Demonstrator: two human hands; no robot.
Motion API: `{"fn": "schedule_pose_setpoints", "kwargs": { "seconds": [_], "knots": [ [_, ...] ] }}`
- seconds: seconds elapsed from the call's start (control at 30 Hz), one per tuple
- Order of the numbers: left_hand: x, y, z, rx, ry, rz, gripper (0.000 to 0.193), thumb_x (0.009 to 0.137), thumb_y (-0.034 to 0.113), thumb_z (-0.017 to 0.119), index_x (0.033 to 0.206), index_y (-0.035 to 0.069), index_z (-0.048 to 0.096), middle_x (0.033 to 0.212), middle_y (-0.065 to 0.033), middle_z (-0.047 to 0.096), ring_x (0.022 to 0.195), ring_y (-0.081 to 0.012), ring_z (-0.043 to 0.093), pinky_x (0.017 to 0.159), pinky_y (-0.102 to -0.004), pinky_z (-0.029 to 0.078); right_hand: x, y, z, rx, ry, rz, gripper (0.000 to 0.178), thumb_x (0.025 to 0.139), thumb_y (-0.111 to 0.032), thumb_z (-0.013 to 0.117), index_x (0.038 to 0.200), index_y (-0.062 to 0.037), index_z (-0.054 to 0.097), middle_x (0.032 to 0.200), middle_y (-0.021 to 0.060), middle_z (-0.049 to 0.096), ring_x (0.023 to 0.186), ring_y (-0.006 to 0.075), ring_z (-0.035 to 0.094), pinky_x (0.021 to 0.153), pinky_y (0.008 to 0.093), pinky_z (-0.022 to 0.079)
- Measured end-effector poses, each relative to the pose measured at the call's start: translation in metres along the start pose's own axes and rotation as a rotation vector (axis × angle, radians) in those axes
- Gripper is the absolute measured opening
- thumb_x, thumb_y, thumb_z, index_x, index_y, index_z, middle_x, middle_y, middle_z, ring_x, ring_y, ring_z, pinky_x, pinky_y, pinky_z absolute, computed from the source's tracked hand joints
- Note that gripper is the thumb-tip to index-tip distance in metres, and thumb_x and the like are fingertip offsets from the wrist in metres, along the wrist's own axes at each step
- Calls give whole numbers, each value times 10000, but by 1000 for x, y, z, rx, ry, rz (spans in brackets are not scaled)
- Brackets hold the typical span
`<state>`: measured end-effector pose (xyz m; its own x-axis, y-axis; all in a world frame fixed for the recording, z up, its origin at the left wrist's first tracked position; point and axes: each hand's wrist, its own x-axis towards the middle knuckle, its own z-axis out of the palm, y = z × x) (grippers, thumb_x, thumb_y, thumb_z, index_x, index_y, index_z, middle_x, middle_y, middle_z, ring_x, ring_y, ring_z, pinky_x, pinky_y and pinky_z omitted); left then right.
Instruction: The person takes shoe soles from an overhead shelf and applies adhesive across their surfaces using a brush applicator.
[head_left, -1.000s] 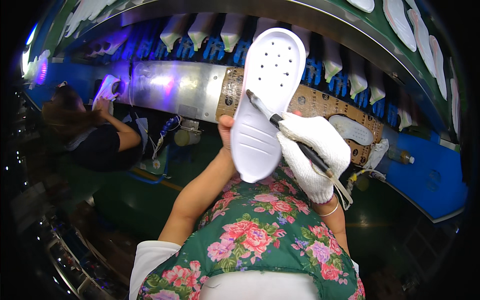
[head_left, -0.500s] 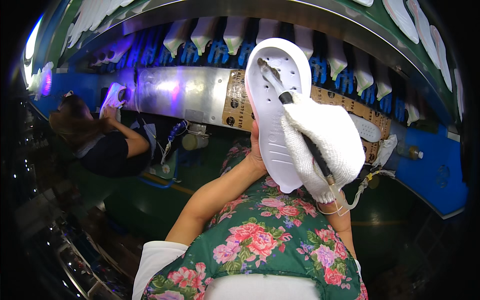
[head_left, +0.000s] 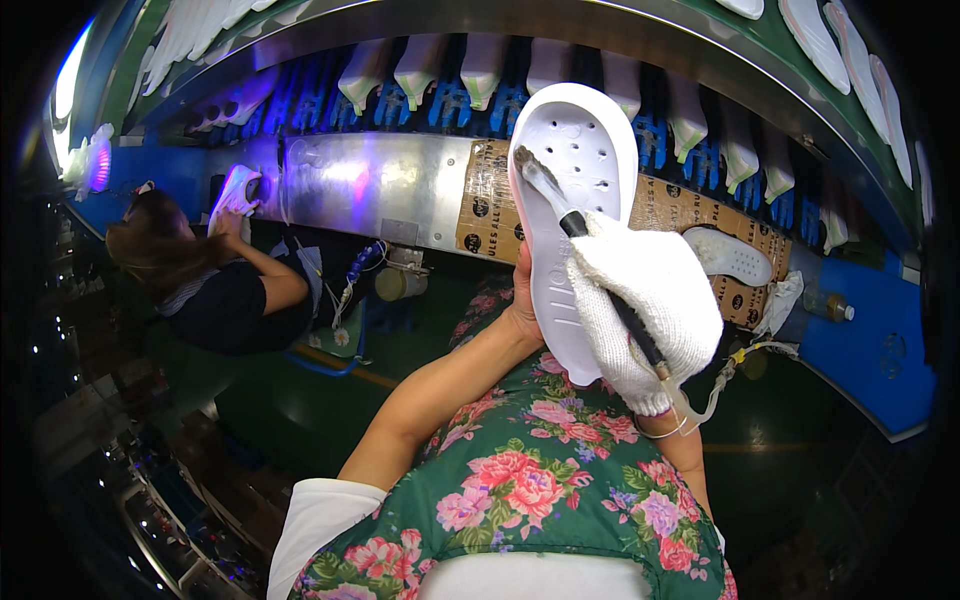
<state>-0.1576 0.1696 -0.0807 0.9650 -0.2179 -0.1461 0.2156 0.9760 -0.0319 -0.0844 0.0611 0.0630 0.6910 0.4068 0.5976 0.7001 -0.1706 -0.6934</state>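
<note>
A white shoe sole [head_left: 552, 250], its inner face with small holes and ridges up, stands lengthwise in front of me, toe end away. My bare left hand [head_left: 524, 295] grips it by its left edge; the fingers under the sole are hidden. My right hand [head_left: 660, 300], in a white knitted glove, is closed around a brush [head_left: 546, 186] with a black handle. A clear tube [head_left: 712, 400] runs from the handle's rear end. The brush's dark bristles rest at the left rim of the sole's wide front part.
Another white sole [head_left: 735, 258] lies on the cardboard [head_left: 655, 205] to the right, near a white cloth [head_left: 784, 300] and a bottle [head_left: 828, 303]. Behind hang several white shoe-shaped pieces [head_left: 480, 75]. At left, a person [head_left: 210, 260] handles a white shoe [head_left: 236, 195] beside a metal plate [head_left: 370, 190].
The brush tip has moved from the middle of the sole's front part toward its left rim and slightly nearer me. Both hands keep their hold. The whole view has shifted a little.
</note>
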Motion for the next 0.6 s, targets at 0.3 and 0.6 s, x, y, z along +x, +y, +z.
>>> {"fn": "schedule_pose_setpoints", "kwargs": {
  "seconds": [0.3, 0.6],
  "knots": [
    [-1, 1, -8, 7, -36, -37, 1008, 776, 728, 678, 1523, 123, 375, 1478, -151, 496, 1354, -333, 489, 1145, -537, 387, -10, 7, 5, 18, -14, -35, 334, 762, -41, 784, 1093, -68, 750, 1036, 142, 738, 927, 308, 711, 830, 387, 541],
    [-2, 0, -5, 47, 11, -24, 1007, 770, 717, 694, 1519, 124, 377, 1476, -153, 494, 1350, -336, 491, 1147, -535, 386, 0, -10, -4, -62, -101, 40, 325, 750, -33, 786, 1071, -70, 756, 1002, 150, 740, 885, 305, 716, 784, 388, 544]
  ]
}}
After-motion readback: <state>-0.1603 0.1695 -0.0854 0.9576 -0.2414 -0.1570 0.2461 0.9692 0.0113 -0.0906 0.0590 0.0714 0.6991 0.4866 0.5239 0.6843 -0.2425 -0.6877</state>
